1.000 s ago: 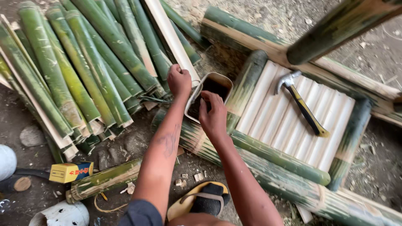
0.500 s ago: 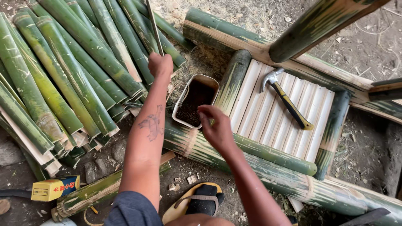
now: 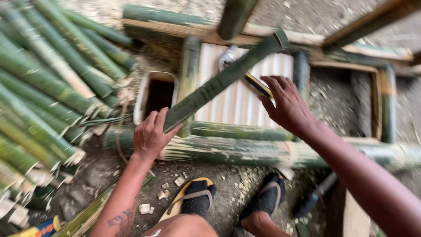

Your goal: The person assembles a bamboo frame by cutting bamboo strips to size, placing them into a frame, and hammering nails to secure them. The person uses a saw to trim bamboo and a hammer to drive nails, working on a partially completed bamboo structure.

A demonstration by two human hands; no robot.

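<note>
Bamboo fills nearly the whole view: a long green split bamboo strip (image 3: 221, 81) runs on a slant from the person's left hand (image 3: 151, 134) up toward the far right corner of a low rectangular frame of thick green bamboo poles (image 3: 245, 149) that lies on the dirt ground (image 3: 228, 184). The left hand grips the strip's near end, thumb on one side and fingers (image 3: 149, 125) curled round the other, which keeps the far end raised clear of the frame. The right hand (image 3: 289, 107) hovers open above the pale slatted panel of split bamboo (image 3: 239, 103) inside the frame, fingers spread and holding nothing, just beside the strip's middle, seemingly placed to steady or guide it. Under the strip, on the pale panel, lies a hammer with a yellow-and-black handle (image 3: 256, 83), partly hidden, kept within easy reach. A small rectangular container with a dark inside (image 3: 155, 94) sits just left of the frame, near the left hand. A heap of green bamboo lengths with cut pale ends (image 3: 48, 87) is stacked to the left, ends pointing toward the person so a piece can be drawn out. Both feet in black socks and sandals (image 3: 197, 199) rest just in front of the frame's near pole
</note>
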